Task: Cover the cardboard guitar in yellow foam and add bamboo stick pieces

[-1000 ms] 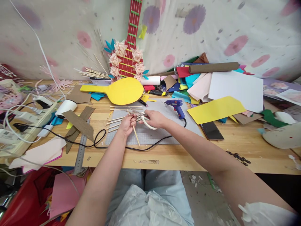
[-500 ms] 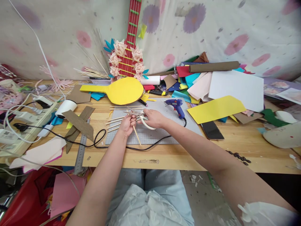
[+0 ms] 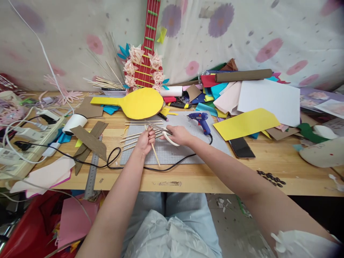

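My left hand [image 3: 146, 142] is closed around a thin wooden stick [image 3: 156, 155], which slants down toward the table's front. In my right hand [image 3: 178, 135] is a pair of scissors [image 3: 170, 138] with white handles, its blades reaching left just above the left fist. Several more wooden sticks [image 3: 130, 142] lie side by side on the grey cutting mat [image 3: 172, 156], partly hidden behind the left hand. A blue glue gun [image 3: 202, 123] rests on the mat to the right of the hands.
Behind the mat lies a yellow guitar-shaped cutout [image 3: 145, 104]; a red, flower-trimmed guitar model [image 3: 145, 71] stands against the curtain. A black cable [image 3: 172, 169] crosses the front. A phone [image 3: 242, 147], yellow sheet [image 3: 247, 124] and ruler [image 3: 91, 175] lie around.
The scissors have shifted slightly right and their blades have swung up, away from the stick. My left hand keeps its hold on the stick in nearly the same place.
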A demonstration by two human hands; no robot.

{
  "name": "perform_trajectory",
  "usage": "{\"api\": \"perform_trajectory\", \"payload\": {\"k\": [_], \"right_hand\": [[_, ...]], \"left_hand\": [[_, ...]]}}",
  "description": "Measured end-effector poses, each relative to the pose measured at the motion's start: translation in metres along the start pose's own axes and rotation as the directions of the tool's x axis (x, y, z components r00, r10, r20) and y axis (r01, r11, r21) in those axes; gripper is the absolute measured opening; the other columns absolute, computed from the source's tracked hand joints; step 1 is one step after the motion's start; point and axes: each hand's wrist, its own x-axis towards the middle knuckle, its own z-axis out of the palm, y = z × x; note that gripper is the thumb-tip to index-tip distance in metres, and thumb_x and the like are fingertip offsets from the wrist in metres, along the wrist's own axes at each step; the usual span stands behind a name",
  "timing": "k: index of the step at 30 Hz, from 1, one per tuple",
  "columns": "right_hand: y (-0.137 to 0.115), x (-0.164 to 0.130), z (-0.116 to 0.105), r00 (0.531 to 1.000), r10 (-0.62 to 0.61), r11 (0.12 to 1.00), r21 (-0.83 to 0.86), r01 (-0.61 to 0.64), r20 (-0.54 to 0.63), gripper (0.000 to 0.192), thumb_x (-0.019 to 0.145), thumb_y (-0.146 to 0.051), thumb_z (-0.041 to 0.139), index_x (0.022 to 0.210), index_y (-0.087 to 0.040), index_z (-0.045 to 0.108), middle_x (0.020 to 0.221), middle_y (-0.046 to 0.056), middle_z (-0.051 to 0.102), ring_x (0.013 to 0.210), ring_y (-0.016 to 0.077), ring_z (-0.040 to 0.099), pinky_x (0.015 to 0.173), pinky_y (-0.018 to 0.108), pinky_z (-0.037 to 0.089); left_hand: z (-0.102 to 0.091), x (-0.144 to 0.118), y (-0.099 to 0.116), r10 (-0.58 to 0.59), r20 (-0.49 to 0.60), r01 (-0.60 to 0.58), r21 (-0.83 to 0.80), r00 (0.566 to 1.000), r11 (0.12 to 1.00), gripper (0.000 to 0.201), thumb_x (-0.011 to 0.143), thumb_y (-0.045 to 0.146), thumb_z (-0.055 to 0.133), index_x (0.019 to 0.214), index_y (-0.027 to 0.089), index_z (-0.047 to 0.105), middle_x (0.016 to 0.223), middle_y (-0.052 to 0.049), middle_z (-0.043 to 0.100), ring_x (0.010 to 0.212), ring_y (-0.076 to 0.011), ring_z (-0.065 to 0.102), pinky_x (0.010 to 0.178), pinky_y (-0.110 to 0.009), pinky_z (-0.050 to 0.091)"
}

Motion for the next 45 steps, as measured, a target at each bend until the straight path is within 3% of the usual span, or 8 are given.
{"api": "perform_trajectory", "payload": {"k": [4, 13, 23, 27, 34, 41, 45], "right_hand": [[-0.002, -0.001, -0.005, 0.999, -0.043, 0.998, 0.051, 0.043, -0.002, 0.055, 0.081, -0.066, 0.034, 0.101, -0.018, 0.051, 0.101, 0.011, 0.065, 0.09, 0.0208, 0.06, 0.065, 0.026, 0.035], [-0.012, 0.001, -0.007, 1.0, -0.008, 0.998, 0.058, 0.008, -0.004, 0.056, 0.081, -0.065, 0.036, 0.103, -0.016, 0.051, 0.103, 0.013, 0.064, 0.092, 0.0228, 0.06, 0.066, 0.028, 0.036], [-0.008, 0.001, -0.002, 0.998, 0.056, 0.998, -0.039, -0.056, 0.004, 0.059, 0.08, -0.07, 0.03, 0.096, -0.019, 0.056, 0.09, 0.011, 0.068, 0.083, 0.0238, 0.063, 0.063, 0.029, 0.035], [-0.004, 0.0, 0.002, 0.996, 0.091, 0.996, 0.003, -0.091, -0.002, 0.057, 0.082, -0.068, 0.028, 0.095, -0.02, 0.056, 0.09, 0.01, 0.068, 0.084, 0.0221, 0.062, 0.063, 0.027, 0.034], [-0.004, -0.003, -0.003, 1.0, -0.013, 0.996, 0.093, 0.014, -0.008, 0.056, 0.08, -0.066, 0.036, 0.1, -0.016, 0.051, 0.098, 0.01, 0.065, 0.085, 0.0203, 0.06, 0.061, 0.026, 0.032], [-0.007, -0.001, -0.004, 1.0, -0.006, 0.997, 0.08, 0.005, 0.006, 0.059, 0.079, -0.07, 0.033, 0.097, -0.018, 0.052, 0.095, 0.009, 0.067, 0.081, 0.021, 0.061, 0.058, 0.026, 0.03], [-0.006, -0.001, -0.006, 0.999, 0.038, 0.999, 0.022, -0.039, 0.027, 0.059, 0.079, -0.07, 0.032, 0.097, -0.019, 0.055, 0.091, 0.009, 0.068, 0.081, 0.0219, 0.062, 0.059, 0.027, 0.032]], "left_hand": [[0.0, 0.0, -0.001, 0.005, -0.012, -0.004, 0.024, 1.0, 1.0, 0.024, 0.091, 0.011, 0.033, 0.067, 0.015, 0.039, 0.05, 0.008, 0.03, 0.031, 0.0002, 0.023, 0.027, -0.008, 0.011], [-0.002, 0.001, -0.002, 0.04, -0.016, -0.038, 0.079, 0.999, 0.996, 0.021, 0.085, 0.004, 0.037, 0.067, 0.015, 0.038, 0.05, 0.009, 0.029, 0.032, 0.0003, 0.021, 0.028, -0.008, 0.011], [-0.004, 0.002, -0.003, 0.035, -0.003, -0.035, 0.066, 0.999, 0.997, 0.025, 0.088, 0.012, 0.04, 0.064, 0.015, 0.036, 0.048, 0.009, 0.03, 0.031, 0.0006, 0.022, 0.027, -0.008, 0.011], [-0.003, 0.002, -0.003, 0.011, 0.023, -0.012, 0.046, 1.0, 0.999, 0.026, 0.091, 0.016, 0.038, 0.065, 0.015, 0.038, 0.049, 0.009, 0.03, 0.031, 0.0008, 0.022, 0.027, -0.008, 0.011], [0.001, -0.001, -0.003, -0.008, -0.016, 0.008, 0.033, 1.0, 0.999, 0.021, 0.088, 0.013, 0.042, 0.067, 0.015, 0.039, 0.05, 0.009, 0.028, 0.032, 0.0001, 0.022, 0.027, -0.008, 0.011], [-0.002, 0.001, -0.003, 0.019, -0.011, -0.018, 0.074, 1.0, 0.997, 0.022, 0.09, 0.01, 0.033, 0.069, 0.015, 0.041, 0.05, 0.008, 0.029, 0.032, -0.0003, 0.022, 0.027, -0.008, 0.01], [-0.003, 0.002, -0.004, 0.038, -0.023, -0.036, 0.093, 0.999, 0.995, 0.025, 0.087, 0.01, 0.04, 0.064, 0.015, 0.036, 0.049, 0.008, 0.029, 0.032, 0.0005, 0.022, 0.028, -0.007, 0.011]]}}
